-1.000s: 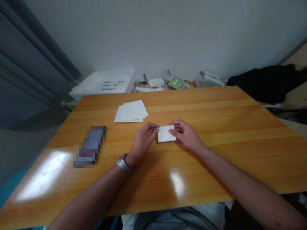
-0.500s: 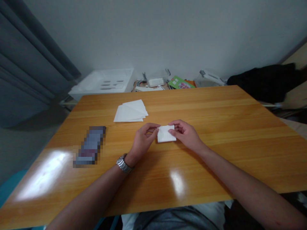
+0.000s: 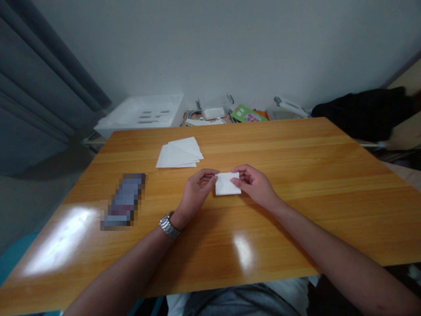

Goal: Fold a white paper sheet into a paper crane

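Note:
A small folded piece of white paper (image 3: pixel 225 185) is held between my two hands above the middle of the wooden table (image 3: pixel 296 162). My left hand (image 3: pixel 197 188) pinches its left edge between thumb and fingers. On the opposite side, my right hand (image 3: pixel 255 184) grips the paper, with the thumb lying on its face and the fingers behind. Parts of the fingers are hidden behind the paper. Beyond my left hand lies a loose stack of white paper sheets (image 3: pixel 180 152).
To the left on the table is a blurred-out dark, phone-like object (image 3: pixel 125 199). Past the far edge stand a white foam box (image 3: pixel 144 112), a green printed packet (image 3: pixel 246 114) and assorted clutter. Black cloth (image 3: pixel 362 112) lies at the right, and a grey curtain (image 3: pixel 36 79) hangs at the left.
Almost nothing differs. The folded paper has shifted very slightly, while both hands keep their grip in the same place.

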`<act>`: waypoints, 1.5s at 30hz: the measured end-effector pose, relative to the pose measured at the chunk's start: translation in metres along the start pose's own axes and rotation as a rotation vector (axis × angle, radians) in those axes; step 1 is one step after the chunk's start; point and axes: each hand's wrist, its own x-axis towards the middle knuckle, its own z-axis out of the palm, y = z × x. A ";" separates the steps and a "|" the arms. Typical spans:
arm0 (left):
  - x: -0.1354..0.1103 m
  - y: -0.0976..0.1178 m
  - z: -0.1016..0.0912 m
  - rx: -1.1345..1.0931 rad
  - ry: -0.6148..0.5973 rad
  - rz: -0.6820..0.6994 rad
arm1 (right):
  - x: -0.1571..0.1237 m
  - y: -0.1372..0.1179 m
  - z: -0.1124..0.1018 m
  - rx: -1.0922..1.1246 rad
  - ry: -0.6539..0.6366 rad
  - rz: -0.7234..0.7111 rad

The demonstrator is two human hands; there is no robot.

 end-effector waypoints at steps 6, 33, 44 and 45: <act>0.001 -0.001 0.001 -0.064 0.019 -0.051 | 0.000 0.000 0.001 0.017 -0.011 0.019; 0.000 0.004 0.001 0.003 0.004 -0.014 | -0.002 0.003 -0.002 -0.123 -0.102 -0.004; -0.001 0.005 0.002 -0.037 0.005 -0.048 | -0.002 0.001 -0.002 -0.111 -0.110 0.001; -0.001 0.004 0.002 -0.043 0.007 -0.047 | -0.002 0.001 -0.002 -0.106 -0.109 0.002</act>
